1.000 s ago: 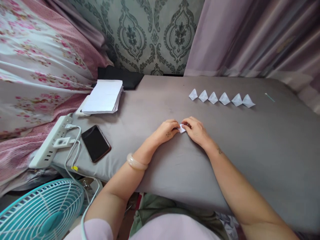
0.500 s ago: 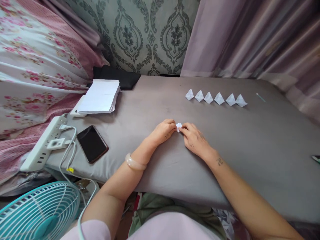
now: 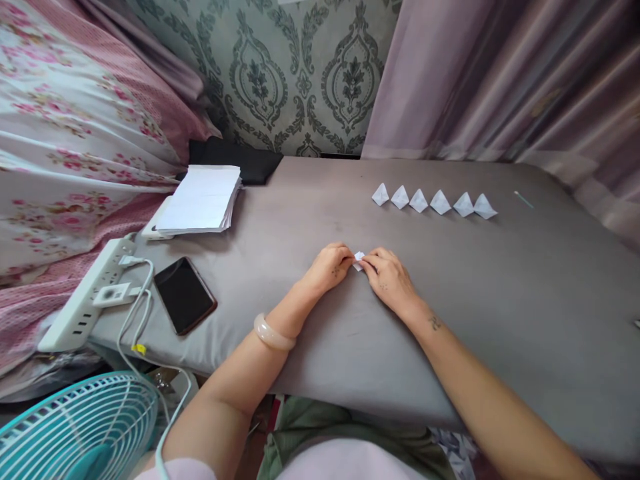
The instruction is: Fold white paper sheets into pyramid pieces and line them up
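Hands barely shifted since earlier: left hand and right hand pinch paper mid-frame; crease best pressed flat, edges aligned.

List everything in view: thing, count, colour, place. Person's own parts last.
small paper piece: 1, white, pinched between both hands at table centre
folded paper pieces: 6, white, in a row at the far right of the table
table: 1, grey cloth top
paper stack: 1, white, far left corner
phone: 1, black screen, left near edge
power strip: 1, white, cables plugged in, left edge
fan: 1, teal, bottom left
swab-like stick: 1, pale, far right
bangle: 1, pale, left wrist
left hand: 1, on the small piece
right hand: 1, on the small piece
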Tool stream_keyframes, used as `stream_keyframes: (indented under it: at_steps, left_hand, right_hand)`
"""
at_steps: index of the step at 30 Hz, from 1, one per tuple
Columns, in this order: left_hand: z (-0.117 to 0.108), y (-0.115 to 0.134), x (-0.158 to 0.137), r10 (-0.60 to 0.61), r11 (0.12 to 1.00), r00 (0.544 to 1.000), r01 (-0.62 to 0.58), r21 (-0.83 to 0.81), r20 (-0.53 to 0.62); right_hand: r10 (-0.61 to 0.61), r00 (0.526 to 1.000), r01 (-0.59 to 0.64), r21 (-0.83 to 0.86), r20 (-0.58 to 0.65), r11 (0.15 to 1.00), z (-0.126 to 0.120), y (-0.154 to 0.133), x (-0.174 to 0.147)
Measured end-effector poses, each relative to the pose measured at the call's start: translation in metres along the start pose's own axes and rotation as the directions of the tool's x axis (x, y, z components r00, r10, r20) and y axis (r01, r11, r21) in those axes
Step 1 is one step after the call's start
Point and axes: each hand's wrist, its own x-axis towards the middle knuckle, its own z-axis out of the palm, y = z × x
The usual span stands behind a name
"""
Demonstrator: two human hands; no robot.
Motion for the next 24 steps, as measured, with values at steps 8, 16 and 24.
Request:
stream_keyframes:
  at_steps: [8, 16, 24]
  left_hand:
    - [-0.005, 0.015, 0.001, -0.308, 0.949, 0.951, 0.306, -0.071, -0.028]
    - [-0.007, 0.018, 0.007, -0.376, 0.924, 0.926, 0.378, -0.061, 0.034]
    - [-0.013, 0.022, 0.013, -0.405, 0.911, 0.904, 0.412, -0.028, 0.136]
  right_hand:
    - [0.074, 0.996, -0.069, 0.074, -0.058, 0.995, 0.007, 0.003, 0.004]
    - [0.169, 0.985, -0.155, 0.237, -0.039, 0.959, 0.006, 0.011, 0.006]
    - [0.311, 0.949, -0.283, 0.309, -0.044, 0.908, 0.004, 0.008, 0.006]
